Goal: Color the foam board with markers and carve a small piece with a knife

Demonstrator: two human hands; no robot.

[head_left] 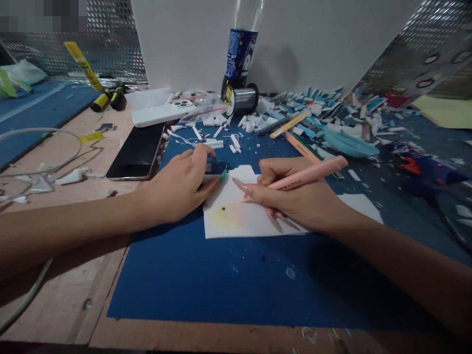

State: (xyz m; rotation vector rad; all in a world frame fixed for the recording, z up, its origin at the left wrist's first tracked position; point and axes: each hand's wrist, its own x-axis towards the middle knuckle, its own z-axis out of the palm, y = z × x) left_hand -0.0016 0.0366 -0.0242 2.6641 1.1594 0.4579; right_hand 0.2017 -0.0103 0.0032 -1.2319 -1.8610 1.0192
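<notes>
- As the head view shows, your right grip (300, 199) is clasped around a pink marker (313, 173), its tip end at the white sheet (254, 226).
- That sheet, tinted yellow and peach with one dark dot, lies on the blue mat (214, 280) atop the bench (59, 309).
- Your left grip (180, 187) rests at the sheet's left edge; whether it pinches anything, you cannot tell.
- Near it lies a black-screened phone (136, 153); a wire spool (246, 100) sits beside the bottle (240, 54).

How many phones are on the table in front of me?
2. The black phone lies screen up near the left hand; the white phone lies just beyond it, camera side up. Others could be hidden under the scraps.
</notes>
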